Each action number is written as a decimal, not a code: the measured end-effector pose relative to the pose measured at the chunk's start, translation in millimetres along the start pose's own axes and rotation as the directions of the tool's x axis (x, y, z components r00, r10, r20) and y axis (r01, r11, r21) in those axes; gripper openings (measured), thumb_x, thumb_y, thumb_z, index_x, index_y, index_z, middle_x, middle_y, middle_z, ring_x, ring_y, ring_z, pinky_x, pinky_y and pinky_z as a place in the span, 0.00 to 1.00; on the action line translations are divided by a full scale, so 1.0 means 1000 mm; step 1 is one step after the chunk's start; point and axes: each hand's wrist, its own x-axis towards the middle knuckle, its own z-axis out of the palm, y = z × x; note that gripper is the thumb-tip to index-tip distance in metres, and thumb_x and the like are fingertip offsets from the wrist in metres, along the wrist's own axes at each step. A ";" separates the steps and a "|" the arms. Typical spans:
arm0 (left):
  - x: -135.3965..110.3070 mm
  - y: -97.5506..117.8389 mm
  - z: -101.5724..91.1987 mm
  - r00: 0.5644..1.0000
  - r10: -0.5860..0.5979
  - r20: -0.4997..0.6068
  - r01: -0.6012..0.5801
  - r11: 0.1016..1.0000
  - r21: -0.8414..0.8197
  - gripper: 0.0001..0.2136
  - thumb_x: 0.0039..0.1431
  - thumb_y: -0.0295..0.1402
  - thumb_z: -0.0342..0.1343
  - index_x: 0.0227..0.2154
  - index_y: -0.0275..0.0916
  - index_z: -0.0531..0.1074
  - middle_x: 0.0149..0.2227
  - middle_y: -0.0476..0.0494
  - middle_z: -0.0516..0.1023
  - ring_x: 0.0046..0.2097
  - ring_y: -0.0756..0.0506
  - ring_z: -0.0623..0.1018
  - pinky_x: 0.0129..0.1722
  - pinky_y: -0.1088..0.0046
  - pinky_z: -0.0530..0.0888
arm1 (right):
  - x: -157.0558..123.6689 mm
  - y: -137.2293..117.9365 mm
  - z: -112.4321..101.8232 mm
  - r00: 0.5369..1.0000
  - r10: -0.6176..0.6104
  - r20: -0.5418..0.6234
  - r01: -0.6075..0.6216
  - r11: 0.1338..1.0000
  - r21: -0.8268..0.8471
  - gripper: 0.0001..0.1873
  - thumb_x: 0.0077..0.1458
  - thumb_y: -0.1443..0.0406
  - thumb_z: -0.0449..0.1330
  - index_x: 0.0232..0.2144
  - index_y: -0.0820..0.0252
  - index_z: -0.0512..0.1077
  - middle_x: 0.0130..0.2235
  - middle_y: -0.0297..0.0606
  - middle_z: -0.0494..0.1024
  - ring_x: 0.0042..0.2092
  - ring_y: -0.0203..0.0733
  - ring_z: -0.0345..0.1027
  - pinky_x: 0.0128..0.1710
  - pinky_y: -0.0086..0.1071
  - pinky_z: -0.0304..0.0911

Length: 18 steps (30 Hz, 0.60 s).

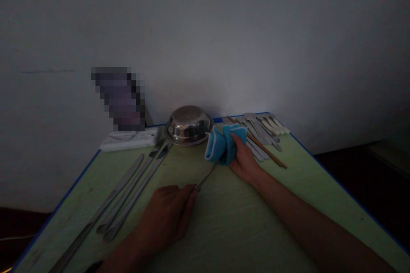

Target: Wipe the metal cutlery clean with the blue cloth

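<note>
My left hand (pixel 166 215) rests low on the green table (pixel 224 230), its fingers pinched on the handle of a thin metal utensil (pixel 206 177). The utensil slants up and right, and its far end disappears inside a folded blue cloth (pixel 221 147). My right hand (pixel 245 162) is wrapped round that cloth, thumb on top, squeezing it about the hidden end of the utensil. Which kind of utensil it is I cannot make out.
An upturned steel bowl (pixel 188 124) stands at the back by the wall. Long metal utensils (pixel 134 190) lie in a slanted row on the left. Several spoons and a wooden stick (pixel 264 134) lie at the back right. A white folded packet (pixel 130 140) sits at the back left.
</note>
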 end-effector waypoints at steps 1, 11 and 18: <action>0.000 0.000 0.000 1.000 0.001 0.003 -0.001 1.000 -0.002 0.14 0.64 0.31 0.39 0.36 0.34 0.70 0.23 0.44 0.76 0.24 0.46 0.76 0.25 0.69 0.73 | 0.000 0.000 0.000 1.000 -0.001 0.013 0.001 1.000 -0.011 0.06 0.53 0.65 0.56 0.30 0.61 0.71 0.25 0.32 0.79 0.28 0.36 0.74 0.33 0.31 0.73; 0.005 0.000 0.000 0.999 -0.020 0.036 0.019 1.000 0.001 0.14 0.65 0.31 0.38 0.36 0.33 0.69 0.23 0.41 0.77 0.23 0.44 0.76 0.23 0.66 0.73 | -0.007 0.009 -0.005 0.980 -0.025 0.199 0.074 0.968 -0.241 0.10 0.43 0.63 0.64 0.31 0.60 0.73 0.30 0.32 0.80 0.32 0.36 0.73 0.41 0.33 0.68; 0.005 0.000 0.001 0.998 -0.045 0.040 0.048 0.997 -0.068 0.15 0.66 0.33 0.37 0.36 0.34 0.69 0.25 0.43 0.77 0.25 0.44 0.77 0.26 0.66 0.74 | -0.010 0.007 0.001 0.998 0.020 0.060 -0.010 0.987 -0.163 0.09 0.47 0.62 0.61 0.32 0.60 0.74 0.30 0.33 0.80 0.35 0.38 0.74 0.43 0.34 0.68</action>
